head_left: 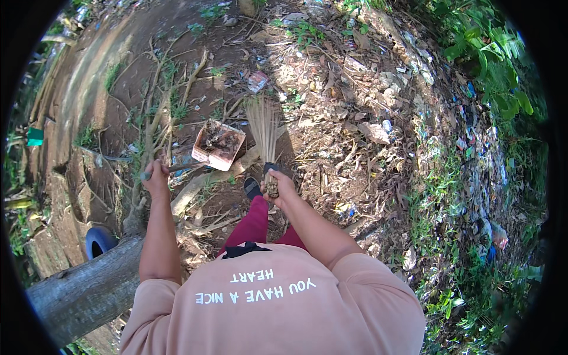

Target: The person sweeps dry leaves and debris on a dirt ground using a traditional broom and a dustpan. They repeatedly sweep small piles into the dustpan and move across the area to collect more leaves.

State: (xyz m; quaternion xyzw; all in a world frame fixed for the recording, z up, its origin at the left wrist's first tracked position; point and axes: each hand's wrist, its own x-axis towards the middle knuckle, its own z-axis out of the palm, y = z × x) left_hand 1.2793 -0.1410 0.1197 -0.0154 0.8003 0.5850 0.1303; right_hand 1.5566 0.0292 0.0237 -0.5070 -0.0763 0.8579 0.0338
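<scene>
My left hand [156, 178] is closed round the stick handle of a pale, box-shaped dustpan [223, 162]. Dry leaves and dirt [219, 142] lie inside the pan, which is out ahead of me, low over or on the ground; I cannot tell which. In my right hand [284, 188] is the bound end of a stick broom [263, 127]. Its thin, light bristles fan out away from me, just right of the dustpan. One of my dark sandals [252, 187] shows beneath the broom's grip.
Leaf litter and scraps [355, 142] cover the ground ahead and to the right. Exposed roots [157, 112] run across the soil on the left. A thick trunk [89, 290] crosses the lower left, beside a blue tyre-like ring [99, 241]. Green plants [491, 59] border the right.
</scene>
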